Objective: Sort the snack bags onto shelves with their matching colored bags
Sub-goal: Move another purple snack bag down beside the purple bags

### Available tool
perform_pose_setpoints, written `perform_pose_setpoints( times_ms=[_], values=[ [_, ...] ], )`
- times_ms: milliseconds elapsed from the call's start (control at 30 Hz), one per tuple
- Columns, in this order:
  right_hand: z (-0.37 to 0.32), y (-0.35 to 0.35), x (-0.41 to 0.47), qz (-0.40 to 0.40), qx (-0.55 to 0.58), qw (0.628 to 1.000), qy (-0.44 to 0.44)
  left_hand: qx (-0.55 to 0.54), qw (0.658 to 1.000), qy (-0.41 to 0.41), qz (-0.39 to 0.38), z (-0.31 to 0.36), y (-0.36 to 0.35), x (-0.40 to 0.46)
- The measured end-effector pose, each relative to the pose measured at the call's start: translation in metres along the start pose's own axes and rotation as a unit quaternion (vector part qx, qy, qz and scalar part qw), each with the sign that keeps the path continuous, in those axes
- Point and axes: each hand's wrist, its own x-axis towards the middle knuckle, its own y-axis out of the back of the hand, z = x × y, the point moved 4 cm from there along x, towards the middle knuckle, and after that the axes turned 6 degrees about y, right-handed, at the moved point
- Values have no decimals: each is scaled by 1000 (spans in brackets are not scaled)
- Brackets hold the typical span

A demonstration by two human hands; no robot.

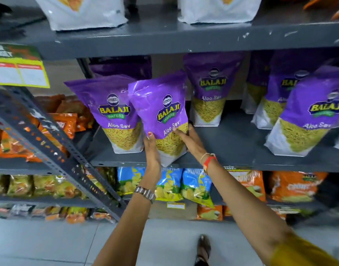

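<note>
While both arms reached up from the bottom of the view, the left hand (152,150) and the right hand (190,141) were closed around the lower part of 1 purple Aloo Sev bag (161,114), the left gripping its lower left edge with the thumb on the front, the right clasping its lower right side with fingers across the yellow window. A metal watch (145,193) sat on the left wrist and a red-and-orange band (208,162) on the right. That held bag was tilted, its bottom corner hanging just over the front lip of the grey middle shelf (232,143).

Just left of the held bag, and overlapped by it, 1 matching purple bag (109,112) stood upright on the same shelf. Behind and right of the held bag stood another purple bag (210,89), and further right several more purple bags (306,120) stood together. Below the held bag, the next shelf down carried blue chip bags (191,185) with orange bags (295,186) to their right. Left of the held bag, past a slanted grey upright (49,135), the neighbouring rack held orange packets (67,121). Above the held bag, the upper shelf (164,39) bore 2 white bags (84,14), and a yellow-edged price tag (21,72) hung from the upper shelf's edge at far left.
</note>
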Motion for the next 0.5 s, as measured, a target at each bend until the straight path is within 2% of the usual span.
perform_pose_setpoints(
  times_ms=[100, 200, 400, 500],
  values=[
    [-5, 16, -12, 37, -14, 999, 24, 50, 999, -3, -21, 2, -11, 2],
    [-8, 42, -19, 88, -8, 995, 38, 60, 994, -19, -88, 7, -37, 10],
    [-9, 100, -26, 192, -44, 980, 19, 117, 973, 62, -190, -10, -98, 15],
    [0, 117, -30, 212, -51, 976, -2, 127, 964, 105, -207, -27, -112, 16]
  ],
)
